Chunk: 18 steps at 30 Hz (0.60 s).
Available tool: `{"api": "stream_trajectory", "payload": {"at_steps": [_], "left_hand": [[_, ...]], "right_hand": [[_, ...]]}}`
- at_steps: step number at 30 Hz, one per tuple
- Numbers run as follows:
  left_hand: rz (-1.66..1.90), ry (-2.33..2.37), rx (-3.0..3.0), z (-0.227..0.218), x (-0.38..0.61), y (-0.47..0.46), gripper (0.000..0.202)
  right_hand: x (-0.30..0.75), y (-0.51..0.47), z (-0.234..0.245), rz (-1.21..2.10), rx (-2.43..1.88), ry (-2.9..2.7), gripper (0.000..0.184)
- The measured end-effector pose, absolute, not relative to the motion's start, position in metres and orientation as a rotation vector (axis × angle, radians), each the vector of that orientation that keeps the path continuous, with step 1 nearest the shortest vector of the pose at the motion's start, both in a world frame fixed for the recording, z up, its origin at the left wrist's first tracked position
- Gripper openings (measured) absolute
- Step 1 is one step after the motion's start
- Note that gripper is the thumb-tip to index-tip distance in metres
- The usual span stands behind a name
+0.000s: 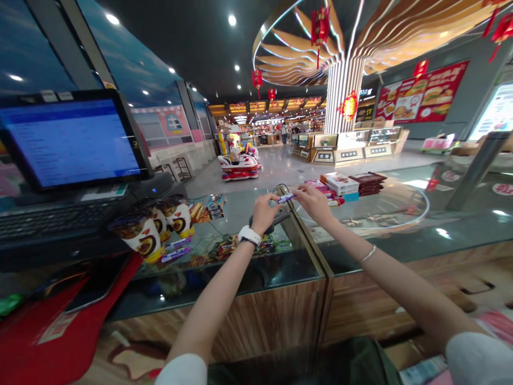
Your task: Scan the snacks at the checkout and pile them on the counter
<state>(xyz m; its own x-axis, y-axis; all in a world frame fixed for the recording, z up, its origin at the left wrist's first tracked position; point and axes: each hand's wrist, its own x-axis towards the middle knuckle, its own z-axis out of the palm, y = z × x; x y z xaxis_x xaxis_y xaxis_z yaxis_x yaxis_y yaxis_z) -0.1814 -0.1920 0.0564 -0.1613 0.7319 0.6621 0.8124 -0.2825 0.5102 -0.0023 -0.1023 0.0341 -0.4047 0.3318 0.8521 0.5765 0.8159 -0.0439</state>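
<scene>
A small purple-and-white packet (286, 198) is held level above the glass counter (236, 214), its ends between the fingertips of both hands. My left hand (264, 211), with a white watch (249, 235) on its wrist, pinches the left end. My right hand (315, 201), with a thin silver bangle (367, 254) on its wrist, pinches the right end. A stack of boxed goods (339, 184) and dark red packets (367, 183) lie just beyond my right hand. The packet's print is too small to read.
Cups of chocolate snacks (140, 235) and loose purple bars (175, 251) stand on the counter at left, next to a keyboard (52, 222) and a monitor (70, 140). A phone (96, 283) lies on a red mat (40, 331). Beyond the counter, a child's ride (238, 166) stands on the mall floor.
</scene>
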Motion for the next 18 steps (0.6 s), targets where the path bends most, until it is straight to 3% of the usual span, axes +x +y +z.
{"api": "stream_trajectory", "payload": {"at_steps": [10, 18], "left_hand": [[-1.426, -1.767, -2.287, 0.040, -0.087, -0.148, 0.026], [-1.436, -1.895, -2.548, 0.013, -0.013, -0.111, 0.044]], "right_hand": [[0.119, -0.074, 0.013, -0.700, -0.808, -2.035, 0.024], [0.187, -0.048, -0.018, -0.646, -1.111, -2.027, 0.023]]}}
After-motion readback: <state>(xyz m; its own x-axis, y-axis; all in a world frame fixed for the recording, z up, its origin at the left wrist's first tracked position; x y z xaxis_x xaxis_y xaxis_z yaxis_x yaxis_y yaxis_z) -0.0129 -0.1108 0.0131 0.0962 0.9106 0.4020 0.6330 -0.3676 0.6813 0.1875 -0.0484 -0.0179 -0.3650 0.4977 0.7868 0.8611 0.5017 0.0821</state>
